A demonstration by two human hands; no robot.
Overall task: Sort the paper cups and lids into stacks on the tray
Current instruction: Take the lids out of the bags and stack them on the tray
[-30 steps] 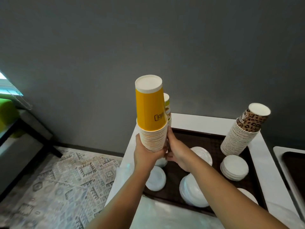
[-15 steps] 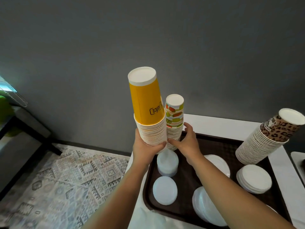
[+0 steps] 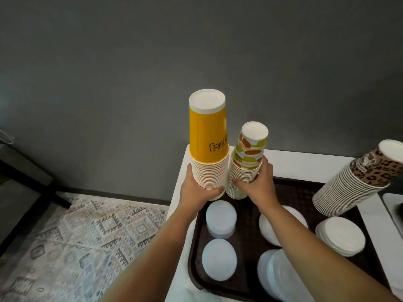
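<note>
A dark brown tray (image 3: 292, 184) fills the lower right of the frame, sitting on a white table (image 3: 305, 162) against a grey wall (image 3: 196, 40). A patterned rug (image 3: 76, 247) covers the floor at lower left.

On the tray's far left corner stands the yellow stack (image 3: 208, 149), inverted cups with a yellow one on top. Just beside it to the right, close enough that I cannot tell whether they touch, is the shorter fruit stack (image 3: 246, 162), also inverted. Below these, on the tray's left side, lie two piles of white lids: the upper lids (image 3: 221, 219) and the lower lids (image 3: 219, 259). Right of centre, a mid pile (image 3: 294, 214) is partly hidden by the right forearm, and a near pile (image 3: 274, 277) leans at the bottom edge. Farther right sit the right lids (image 3: 340, 235), and above them the leopard stack (image 3: 357, 182) tilts toward the right edge of the frame.

The left hand (image 3: 196, 190) wraps the base of the yellow stack, thumb on its near side. The right hand (image 3: 259, 184) grips the lower part of the fruit stack, fingers curled round it. Both forearms rise from the bottom of the frame.

Compared with half a second ago, the fruit stack shows more fully beside the yellow one, the right hand has closed further round it, and the view has swung left, pushing the leopard stack to the frame's edge.
</note>
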